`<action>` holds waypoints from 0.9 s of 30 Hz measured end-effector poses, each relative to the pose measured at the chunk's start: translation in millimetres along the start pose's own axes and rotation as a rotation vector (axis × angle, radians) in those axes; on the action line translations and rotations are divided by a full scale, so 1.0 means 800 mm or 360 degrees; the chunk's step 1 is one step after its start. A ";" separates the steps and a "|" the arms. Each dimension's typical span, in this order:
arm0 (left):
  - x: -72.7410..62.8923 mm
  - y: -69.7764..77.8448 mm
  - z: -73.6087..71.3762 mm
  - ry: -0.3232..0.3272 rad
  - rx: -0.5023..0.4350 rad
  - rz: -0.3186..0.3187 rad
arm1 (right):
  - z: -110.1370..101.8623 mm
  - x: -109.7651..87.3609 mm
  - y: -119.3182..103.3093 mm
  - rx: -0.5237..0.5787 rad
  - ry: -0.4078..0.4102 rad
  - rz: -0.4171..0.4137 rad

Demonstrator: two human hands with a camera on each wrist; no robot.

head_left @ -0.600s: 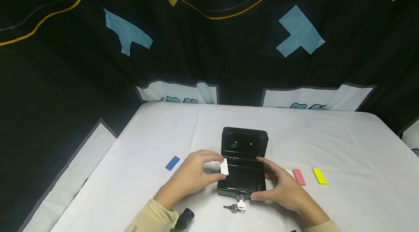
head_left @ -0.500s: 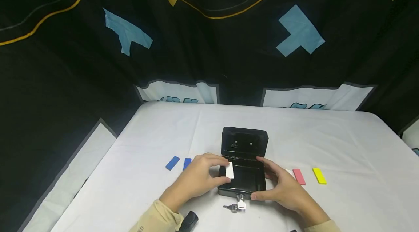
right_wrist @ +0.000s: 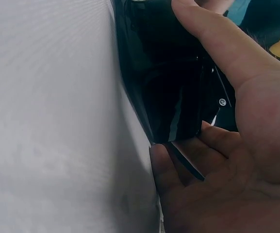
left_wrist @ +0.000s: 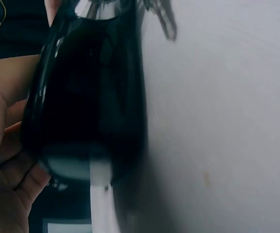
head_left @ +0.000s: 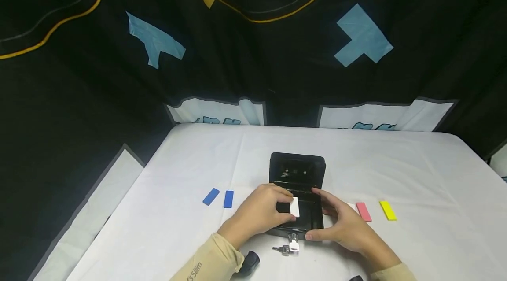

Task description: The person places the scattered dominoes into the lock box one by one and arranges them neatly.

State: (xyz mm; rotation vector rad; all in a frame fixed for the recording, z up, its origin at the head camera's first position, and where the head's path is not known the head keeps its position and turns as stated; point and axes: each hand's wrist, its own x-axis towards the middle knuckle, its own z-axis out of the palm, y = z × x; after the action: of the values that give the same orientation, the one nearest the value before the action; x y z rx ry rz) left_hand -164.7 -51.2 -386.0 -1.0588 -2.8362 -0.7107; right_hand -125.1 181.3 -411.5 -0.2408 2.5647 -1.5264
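A small black metal cash box [head_left: 310, 217] stands on the table with its lid [head_left: 297, 167] raised. My left hand [head_left: 259, 212] pinches a white rectangular block [head_left: 295, 207] between thumb and fingers, over the box's interior. My right hand [head_left: 344, 223] holds the box by its right side, thumb at the front corner and fingers toward the back. In the right wrist view, the fingers of that hand [right_wrist: 232, 131] wrap the end of the box [right_wrist: 161, 102]. At the front a silver lock [head_left: 293, 242] carries keys [head_left: 282, 249].
Two blue blocks [head_left: 228, 199] lie left of the box. To the right are a pink block [head_left: 363, 212], a yellow block [head_left: 388, 210] and a white piece [head_left: 351, 205] partly behind my right hand. A white cloth covers the table [head_left: 420, 171]; a dark curtain hangs behind.
My left hand has moved right with the white block, from the box's left edge to over its middle. Both blue blocks now show fully. The right hand keeps its hold.
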 end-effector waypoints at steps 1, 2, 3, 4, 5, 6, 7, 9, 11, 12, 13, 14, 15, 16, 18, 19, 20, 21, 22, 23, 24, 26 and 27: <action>0.003 0.003 0.002 -0.0013 0.0007 0.0011 | -0.001 0.000 0.000 0.0001 -0.0002 0.0000; 0.006 0.005 0.003 -0.0025 0.0017 0.0018 | -0.001 -0.001 0.001 0.0005 -0.0003 -0.0002; 0.009 0.008 0.005 -0.0042 0.0024 0.0016 | -0.002 -0.001 0.001 0.0005 -0.0004 -0.0004; 0.012 0.011 0.007 -0.0057 0.0025 0.0013 | -0.002 -0.001 0.001 0.0010 -0.0009 -0.0017; 0.014 0.014 0.009 -0.0075 0.0029 0.0007 | -0.003 -0.001 0.001 0.0011 -0.0012 -0.0030; 0.017 0.016 0.011 -0.0090 0.0034 0.0003 | -0.003 -0.002 0.001 0.0015 -0.0014 -0.0035; 0.019 0.018 0.013 -0.0105 0.0047 -0.0001 | -0.003 -0.002 0.002 0.0021 -0.0017 -0.0043; 0.023 0.021 0.018 -0.0125 0.0051 -0.0013 | -0.003 -0.002 0.002 0.0031 -0.0026 -0.0060; 0.026 0.023 0.021 -0.0137 0.0058 -0.0027 | -0.003 -0.002 0.002 0.0037 -0.0033 -0.0072; 0.027 0.024 0.023 -0.0139 0.0060 -0.0035 | -0.003 -0.002 0.002 0.0039 -0.0037 -0.0075; 0.029 0.024 0.024 -0.0140 0.0065 -0.0041 | -0.003 -0.002 0.002 0.0042 -0.0040 -0.0080; 0.030 0.025 0.025 -0.0140 0.0064 -0.0044 | -0.002 -0.002 0.002 0.0038 -0.0039 -0.0080; 0.032 0.025 0.026 -0.0140 0.0079 -0.0044 | -0.002 -0.002 0.002 0.0034 -0.0037 -0.0079; 0.033 0.026 0.027 -0.0139 0.0084 -0.0041 | -0.002 -0.002 0.002 0.0030 -0.0036 -0.0075; 0.034 0.027 0.029 -0.0130 0.0097 -0.0026 | -0.002 -0.001 0.002 0.0029 -0.0035 -0.0060; 0.035 0.027 0.030 -0.0124 0.0108 -0.0012 | -0.002 -0.001 0.003 0.0034 -0.0036 -0.0047; 0.035 0.028 0.031 -0.0117 0.0120 0.0001 | -0.002 -0.001 0.003 0.0037 -0.0036 -0.0032; 0.035 0.028 0.032 -0.0111 0.0136 0.0012 | -0.001 -0.001 0.003 0.0042 -0.0039 -0.0022; 0.035 0.029 0.032 -0.0099 0.0148 0.0023 | -0.001 0.000 0.003 0.0040 -0.0043 -0.0021; 0.035 0.029 0.033 -0.0088 0.0168 0.0036 | -0.001 0.000 0.003 0.0043 -0.0045 -0.0021; 0.035 0.029 0.034 -0.0080 0.0184 0.0043 | -0.001 0.000 0.003 0.0045 -0.0045 -0.0024; 0.035 0.031 0.035 -0.0063 0.0199 0.0052 | -0.001 0.000 0.003 0.0043 -0.0045 -0.0051; 0.036 0.031 0.035 -0.0057 0.0202 0.0051 | -0.002 0.000 0.003 0.0040 -0.0046 -0.0065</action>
State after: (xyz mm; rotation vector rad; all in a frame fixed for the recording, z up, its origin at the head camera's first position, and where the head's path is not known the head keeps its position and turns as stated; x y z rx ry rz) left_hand -167.2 -5.0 -395.8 -1.1056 -2.8426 -0.5070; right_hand -125.3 183.6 -412.7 -0.3118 2.5324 -1.5562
